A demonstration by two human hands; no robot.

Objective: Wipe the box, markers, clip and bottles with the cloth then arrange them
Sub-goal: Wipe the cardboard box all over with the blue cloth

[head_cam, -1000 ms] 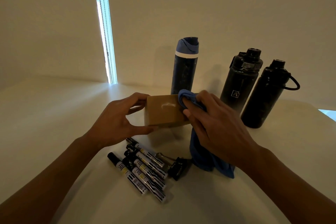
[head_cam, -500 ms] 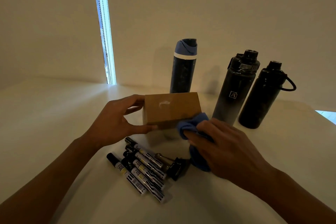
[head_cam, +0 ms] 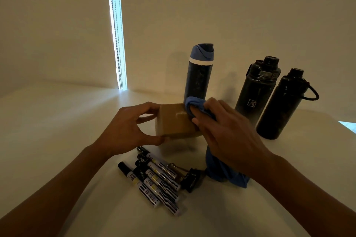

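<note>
Dim, yellowish light; detail is poor throughout. Landmark: the cardboard box (head_cam: 176, 121), held just above the surface (head_cam: 57, 125), roughly centre frame.

Hidden or unclear:
- Box's right end covered by the right hand (head_cam: 229, 132) and the blue cloth (head_cam: 194, 103). Cloth is bunched under the fingers against the box's top right corner; its tail hangs below the hand to the surface, near side of the box.
- Blue-lidded bottle (head_cam: 199, 75) stands behind the box; its base is blocked by box and cloth.
- Binder clip (head_cam: 190, 178) in front of the box, dark and hard to make out; it lies between the markers (head_cam: 154, 177) and the cloth tail.
- Both forearms run out of frame at the bottom.

Hands: left hand (head_cam: 127, 131) grips the box's left end, thumb on the near lower edge, fingers over the far side. Right hand curls round the cloth, pressing it to the box.

Surface and room: pale, matte surface meeting plain pale walls. Behind and left of the box, a narrow bright strip of window (head_cam: 116, 29) with a bead chain.

Writing: the markers, a loose cluster in front of the box, carry barcodes and print too small to read. Two black bottles stand right of the box; the nearer black bottle (head_cam: 256, 90) bears a square badge with an "A". The loop-handled bottle (head_cam: 279, 106) stands just right of it.
</note>
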